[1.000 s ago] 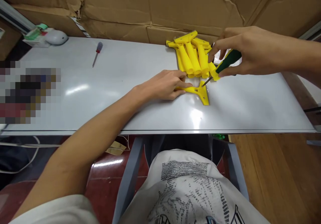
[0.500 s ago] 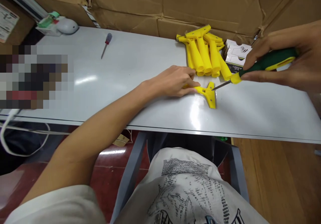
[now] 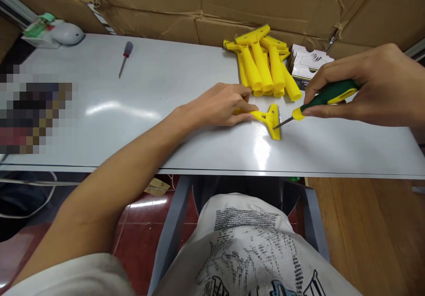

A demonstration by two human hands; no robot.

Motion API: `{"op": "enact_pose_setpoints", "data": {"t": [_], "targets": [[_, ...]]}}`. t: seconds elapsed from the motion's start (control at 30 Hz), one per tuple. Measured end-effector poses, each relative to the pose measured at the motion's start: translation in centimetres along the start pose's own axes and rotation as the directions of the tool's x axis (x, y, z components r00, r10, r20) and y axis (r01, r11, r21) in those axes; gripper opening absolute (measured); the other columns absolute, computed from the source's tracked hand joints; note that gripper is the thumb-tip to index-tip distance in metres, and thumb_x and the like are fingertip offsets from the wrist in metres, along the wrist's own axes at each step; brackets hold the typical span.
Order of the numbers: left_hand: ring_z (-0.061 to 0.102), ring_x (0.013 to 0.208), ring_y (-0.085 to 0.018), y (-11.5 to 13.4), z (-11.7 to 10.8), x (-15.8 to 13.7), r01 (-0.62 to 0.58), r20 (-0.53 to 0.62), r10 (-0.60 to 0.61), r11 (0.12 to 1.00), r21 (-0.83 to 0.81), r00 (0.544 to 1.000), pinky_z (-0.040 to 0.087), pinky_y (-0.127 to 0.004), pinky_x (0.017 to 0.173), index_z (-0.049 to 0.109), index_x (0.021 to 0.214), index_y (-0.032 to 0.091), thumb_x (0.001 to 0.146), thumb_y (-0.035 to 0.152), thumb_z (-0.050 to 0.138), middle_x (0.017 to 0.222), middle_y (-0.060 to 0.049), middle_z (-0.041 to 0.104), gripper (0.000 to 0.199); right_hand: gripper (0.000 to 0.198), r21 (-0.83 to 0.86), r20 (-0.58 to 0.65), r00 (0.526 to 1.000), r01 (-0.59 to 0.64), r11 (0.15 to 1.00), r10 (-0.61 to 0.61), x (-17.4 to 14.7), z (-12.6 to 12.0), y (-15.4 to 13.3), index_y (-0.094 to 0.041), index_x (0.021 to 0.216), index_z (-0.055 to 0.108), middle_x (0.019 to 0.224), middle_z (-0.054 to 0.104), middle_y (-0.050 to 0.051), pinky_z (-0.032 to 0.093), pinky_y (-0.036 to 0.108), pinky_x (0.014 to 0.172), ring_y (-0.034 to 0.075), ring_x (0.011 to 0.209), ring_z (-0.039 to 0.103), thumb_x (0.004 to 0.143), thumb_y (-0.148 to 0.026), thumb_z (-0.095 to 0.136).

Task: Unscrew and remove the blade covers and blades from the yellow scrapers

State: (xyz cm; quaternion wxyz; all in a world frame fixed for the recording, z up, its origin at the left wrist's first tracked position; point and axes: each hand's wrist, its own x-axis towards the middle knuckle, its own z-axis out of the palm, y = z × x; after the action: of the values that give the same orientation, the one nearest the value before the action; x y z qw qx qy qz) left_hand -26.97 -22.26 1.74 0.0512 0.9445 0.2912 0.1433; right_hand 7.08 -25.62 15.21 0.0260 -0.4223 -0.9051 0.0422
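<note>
My left hand (image 3: 221, 106) pins scraper (image 3: 269, 120) on table (image 3: 166, 88) | my right hand (image 3: 372, 88) grips screwdriver (image 3: 323, 98), tip at scraper head

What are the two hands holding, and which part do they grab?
The right hand grips the green-and-yellow screwdriver by its handle. The left hand presses on the handle of the yellow scraper, which lies flat on the table.
</note>
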Motion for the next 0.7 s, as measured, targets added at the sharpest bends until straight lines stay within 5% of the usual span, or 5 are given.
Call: {"op": "enact_pose_setpoints", "data": {"t": [0.2, 0.37, 0.57, 0.7], "targets": [[0.071, 0.093, -0.025, 0.0, 0.0, 0.0, 0.003, 0.011, -0.003, 1.0, 0.009, 1.0, 0.045, -0.037, 0.082, 0.094, 0.145, 0.032, 0.124, 0.047, 0.073, 0.113, -0.01, 0.076, 0.034, 0.021, -0.212, 0.06, 0.987, -0.133, 0.968, 0.148, 1.2, -0.7, -2.0, -0.031, 0.119, 0.088, 0.097, 0.086, 0.003, 0.049, 0.043, 0.081, 0.025, 0.077, 0.072, 0.105, -0.046, 0.084], [0.072, 0.094, -0.026, 0.0, 0.2, 0.0, 0.023, -0.002, -0.023, 1.0, -0.003, 1.0, 0.047, -0.038, 0.084, 0.095, 0.144, 0.033, 0.125, 0.049, 0.072, 0.114, -0.01, 0.077, 0.034, 0.032, -0.452, 0.201, 0.92, -0.217, 0.865, 0.335, 2.6, -1.5, -4.6, -0.021, 0.12, 0.093, 0.073, 0.077, 0.006, 0.04, 0.04, 0.072, 0.022, 0.057, 0.056, 0.114, -0.05, 0.081], [0.071, 0.093, -0.025, -0.1, 0.0, 0.2, 0.004, 0.028, -0.004, 1.0, 0.01, 1.0, 0.043, -0.037, 0.079, 0.094, 0.145, 0.031, 0.124, 0.047, 0.07, 0.113, -0.01, 0.077, 0.036, 0.024, -0.31, 0.204, 0.979, 0.086, 0.947, -0.022, 2.0, -1.8, -3.0, -0.033, 0.125, 0.094, 0.095, 0.084, 0.003, 0.045, 0.04, 0.078, 0.022, 0.074, 0.066, 0.114, -0.046, 0.078], [0.07, 0.091, -0.023, 0.0, 0.0, 0.3, 0.006, 0.025, -0.006, 1.0, -0.002, 1.0, 0.039, -0.036, 0.076, 0.095, 0.142, 0.032, 0.123, 0.047, 0.07, 0.11, -0.008, 0.077, 0.035, 0.046, -0.121, 0.148, 0.918, 0.385, 0.915, -0.367, 1.5, -1.6, -1.8, -0.036, 0.128, 0.091, 0.128, 0.077, 0.008, 0.055, 0.043, 0.096, 0.025, 0.105, 0.074, 0.122, -0.05, 0.047]]}}
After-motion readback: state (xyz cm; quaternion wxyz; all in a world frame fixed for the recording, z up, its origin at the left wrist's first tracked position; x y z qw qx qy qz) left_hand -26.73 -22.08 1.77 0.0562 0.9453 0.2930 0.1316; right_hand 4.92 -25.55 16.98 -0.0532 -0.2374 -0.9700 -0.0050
